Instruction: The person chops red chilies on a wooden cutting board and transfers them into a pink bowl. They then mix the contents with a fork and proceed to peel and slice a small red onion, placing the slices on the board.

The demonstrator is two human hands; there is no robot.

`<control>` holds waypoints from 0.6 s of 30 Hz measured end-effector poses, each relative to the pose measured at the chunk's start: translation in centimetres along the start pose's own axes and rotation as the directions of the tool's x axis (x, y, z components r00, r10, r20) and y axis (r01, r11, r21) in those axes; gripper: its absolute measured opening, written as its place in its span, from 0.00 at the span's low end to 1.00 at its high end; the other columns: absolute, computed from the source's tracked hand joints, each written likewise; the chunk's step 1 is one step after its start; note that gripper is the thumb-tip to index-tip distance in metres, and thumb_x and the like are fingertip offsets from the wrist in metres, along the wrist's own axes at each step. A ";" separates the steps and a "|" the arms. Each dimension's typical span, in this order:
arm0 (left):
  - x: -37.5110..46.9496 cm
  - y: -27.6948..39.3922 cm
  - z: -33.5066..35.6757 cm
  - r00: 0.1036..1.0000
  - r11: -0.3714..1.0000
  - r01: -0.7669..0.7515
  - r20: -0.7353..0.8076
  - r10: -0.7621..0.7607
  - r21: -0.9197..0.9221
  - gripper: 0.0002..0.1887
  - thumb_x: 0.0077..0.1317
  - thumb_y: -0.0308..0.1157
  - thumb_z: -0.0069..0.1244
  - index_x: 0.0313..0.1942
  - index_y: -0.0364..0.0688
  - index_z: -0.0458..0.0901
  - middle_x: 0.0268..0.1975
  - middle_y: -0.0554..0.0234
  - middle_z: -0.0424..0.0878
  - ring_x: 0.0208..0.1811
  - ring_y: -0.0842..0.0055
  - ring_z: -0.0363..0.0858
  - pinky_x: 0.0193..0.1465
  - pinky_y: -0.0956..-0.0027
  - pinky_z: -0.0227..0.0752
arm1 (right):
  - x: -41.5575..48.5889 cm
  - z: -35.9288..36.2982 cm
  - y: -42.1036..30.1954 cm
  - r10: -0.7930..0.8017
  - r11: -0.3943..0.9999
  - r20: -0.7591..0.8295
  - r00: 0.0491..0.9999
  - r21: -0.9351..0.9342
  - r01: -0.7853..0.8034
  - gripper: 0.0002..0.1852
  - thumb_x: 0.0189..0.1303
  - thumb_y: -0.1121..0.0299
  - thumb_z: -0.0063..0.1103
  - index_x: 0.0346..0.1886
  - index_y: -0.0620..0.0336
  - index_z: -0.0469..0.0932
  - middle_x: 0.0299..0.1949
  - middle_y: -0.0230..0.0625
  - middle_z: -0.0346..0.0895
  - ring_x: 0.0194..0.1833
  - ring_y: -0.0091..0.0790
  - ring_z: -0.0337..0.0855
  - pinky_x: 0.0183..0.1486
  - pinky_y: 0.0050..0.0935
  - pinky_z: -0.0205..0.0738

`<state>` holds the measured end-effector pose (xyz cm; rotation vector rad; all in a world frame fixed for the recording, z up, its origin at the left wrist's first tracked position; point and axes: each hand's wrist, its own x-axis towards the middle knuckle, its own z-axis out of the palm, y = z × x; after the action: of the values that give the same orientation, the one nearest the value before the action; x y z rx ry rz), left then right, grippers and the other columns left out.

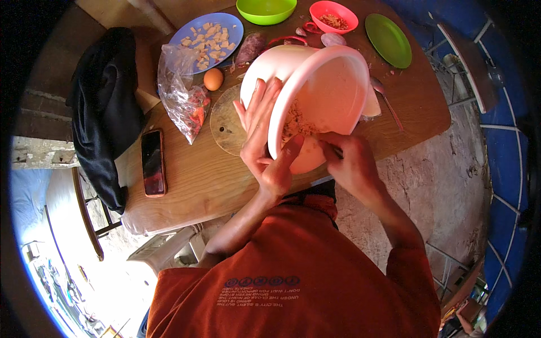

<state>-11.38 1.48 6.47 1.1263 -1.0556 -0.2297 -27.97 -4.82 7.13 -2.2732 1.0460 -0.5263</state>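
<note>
A deep white plastic bowl is tipped on its side, its opening facing right and towards me. My left hand grips it, fingers spread along the outer wall and thumb over the near rim. Brown crumbly food lies inside against the lower wall. Curled at the bowl's lower rim are the fingers of my right hand, close to the food; whether they pinch something is hidden. Partly beneath the bowl lies a round wooden board.
Around the bowl on the wooden table are a blue plate of pale cubes, an egg, a plastic bag, a phone, a spoon, a green bowl, a pink bowl and a green plate. Black cloth hangs left.
</note>
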 end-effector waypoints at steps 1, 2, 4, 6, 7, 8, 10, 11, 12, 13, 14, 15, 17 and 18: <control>-0.2 0.0 0.0 1.000 1.000 0.000 -0.003 0.000 0.004 0.42 0.52 0.39 0.59 0.67 0.26 0.73 0.74 0.39 0.68 0.82 0.54 0.52 0.83 0.48 0.24 | -0.2 0.5 -0.3 0.005 0.996 -0.012 1.000 0.089 -0.004 0.10 0.63 0.76 0.63 0.46 0.61 0.87 0.38 0.49 0.87 0.40 0.46 0.90 0.42 0.36 0.82; -0.1 -0.3 0.0 1.000 1.000 -0.003 -0.001 0.003 -0.019 0.42 0.52 0.37 0.59 0.68 0.25 0.72 0.75 0.39 0.67 0.81 0.55 0.54 0.83 0.49 0.29 | -0.3 1.1 -0.8 0.070 0.980 0.020 0.997 0.185 -0.072 0.09 0.65 0.76 0.62 0.46 0.65 0.86 0.34 0.46 0.88 0.37 0.36 0.90 0.40 0.31 0.81; 0.0 -0.6 -0.1 0.999 0.990 0.005 -0.052 -0.013 -0.144 0.37 0.55 0.39 0.59 0.65 0.31 0.78 0.72 0.45 0.73 0.80 0.54 0.58 0.82 0.43 0.19 | 0.0 1.7 -1.7 0.086 0.925 0.058 0.995 0.366 -0.102 0.08 0.66 0.76 0.62 0.46 0.68 0.85 0.32 0.41 0.87 0.33 0.29 0.86 0.36 0.29 0.78; 0.0 -0.7 -0.3 0.998 0.988 0.016 -0.054 -0.024 -0.151 0.36 0.55 0.39 0.60 0.65 0.30 0.78 0.72 0.45 0.73 0.81 0.53 0.57 0.82 0.43 0.20 | 0.7 1.7 -2.4 0.068 0.878 0.095 0.993 0.467 -0.105 0.07 0.68 0.75 0.61 0.44 0.67 0.86 0.26 0.30 0.81 0.26 0.17 0.74 0.27 0.23 0.67; 0.0 -0.7 -0.4 0.998 0.988 0.016 -0.059 -0.025 -0.152 0.36 0.56 0.38 0.60 0.65 0.30 0.78 0.72 0.45 0.73 0.81 0.53 0.57 0.82 0.43 0.21 | 1.1 1.6 -2.6 0.115 0.804 0.150 0.982 0.567 -0.181 0.07 0.68 0.75 0.61 0.43 0.66 0.86 0.26 0.30 0.81 0.25 0.19 0.75 0.27 0.23 0.68; 0.0 -0.7 -0.5 0.997 0.988 0.017 -0.066 -0.028 -0.153 0.36 0.56 0.38 0.60 0.65 0.30 0.78 0.72 0.44 0.73 0.81 0.53 0.57 0.82 0.43 0.21 | 1.4 1.4 -2.7 0.155 0.714 0.212 0.965 0.651 -0.258 0.06 0.68 0.74 0.62 0.41 0.66 0.86 0.25 0.31 0.81 0.25 0.21 0.76 0.28 0.24 0.69; 0.0 -0.7 -0.6 0.997 0.988 0.038 -0.059 -0.047 -0.151 0.35 0.57 0.37 0.59 0.65 0.30 0.77 0.72 0.44 0.73 0.81 0.53 0.57 0.82 0.43 0.22 | 2.0 0.8 -2.4 0.191 0.412 0.403 0.895 0.795 -0.446 0.06 0.69 0.72 0.61 0.41 0.63 0.86 0.24 0.23 0.76 0.21 0.16 0.69 0.24 0.19 0.60; 0.0 -0.6 -0.7 0.996 0.988 0.060 -0.058 -0.069 -0.142 0.35 0.58 0.36 0.59 0.65 0.29 0.77 0.72 0.44 0.73 0.81 0.53 0.57 0.82 0.43 0.23 | 2.4 0.5 -2.0 0.185 0.233 0.552 0.813 0.779 -0.582 0.08 0.70 0.68 0.59 0.45 0.59 0.84 0.22 0.20 0.70 0.19 0.13 0.62 0.21 0.18 0.53; 0.1 -0.6 -0.8 0.997 0.987 0.051 -0.049 -0.059 -0.151 0.34 0.58 0.35 0.58 0.65 0.29 0.77 0.72 0.44 0.73 0.80 0.53 0.57 0.82 0.44 0.26 | 2.5 0.5 -1.8 0.199 0.168 0.620 0.759 0.742 -0.650 0.08 0.71 0.67 0.58 0.46 0.57 0.82 0.21 0.17 0.66 0.18 0.12 0.59 0.21 0.18 0.51; 0.1 -0.6 -0.8 0.997 0.987 0.053 -0.043 -0.060 -0.151 0.34 0.58 0.34 0.58 0.66 0.29 0.76 0.72 0.43 0.72 0.80 0.53 0.58 0.82 0.45 0.29 | 2.6 0.4 -1.5 0.097 0.063 0.642 0.760 0.758 -0.649 0.08 0.72 0.65 0.56 0.47 0.56 0.80 0.21 0.15 0.62 0.18 0.11 0.56 0.20 0.17 0.48; 0.1 -0.5 -0.9 0.997 0.987 0.055 -0.040 -0.062 -0.149 0.34 0.58 0.33 0.58 0.66 0.28 0.76 0.73 0.42 0.71 0.80 0.53 0.58 0.82 0.45 0.33 | 2.6 0.3 -1.3 0.101 -0.047 0.684 0.723 0.729 -0.683 0.09 0.73 0.65 0.55 0.50 0.56 0.79 0.21 0.14 0.60 0.18 0.11 0.55 0.20 0.17 0.47; 0.2 -0.5 -1.0 0.991 0.978 0.100 -0.073 -0.115 -0.183 0.35 0.58 0.32 0.58 0.67 0.28 0.75 0.73 0.42 0.70 0.80 0.54 0.59 0.82 0.47 0.36 | 2.6 0.2 -1.1 0.049 -0.174 0.703 0.710 0.706 -0.687 0.11 0.74 0.65 0.54 0.53 0.57 0.78 0.22 0.14 0.58 0.17 0.10 0.54 0.20 0.16 0.46; 0.3 -0.5 -1.1 0.970 0.947 0.184 -0.109 -0.219 -0.263 0.35 0.58 0.30 0.58 0.68 0.27 0.73 0.74 0.41 0.68 0.79 0.56 0.60 0.81 0.50 0.44 | 2.4 -0.2 -0.9 -0.006 -0.353 0.712 0.702 0.655 -0.668 0.13 0.75 0.65 0.52 0.58 0.56 0.76 0.22 0.13 0.56 0.17 0.10 0.52 0.19 0.15 0.44; 0.3 -0.5 -1.3 0.953 0.928 0.230 -0.127 -0.276 -0.294 0.36 0.58 0.28 0.57 0.69 0.25 0.70 0.75 0.40 0.66 0.78 0.58 0.61 0.80 0.54 0.50 | 2.3 -0.7 -0.8 -0.008 -0.404 0.709 0.705 0.643 -0.651 0.13 0.76 0.65 0.52 0.58 0.56 0.75 0.22 0.13 0.55 0.17 0.10 0.51 0.20 0.15 0.44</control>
<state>-10.08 1.86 6.24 1.0061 -0.7020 -0.4671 -26.50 -6.40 8.45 -0.2469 0.5185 -0.2630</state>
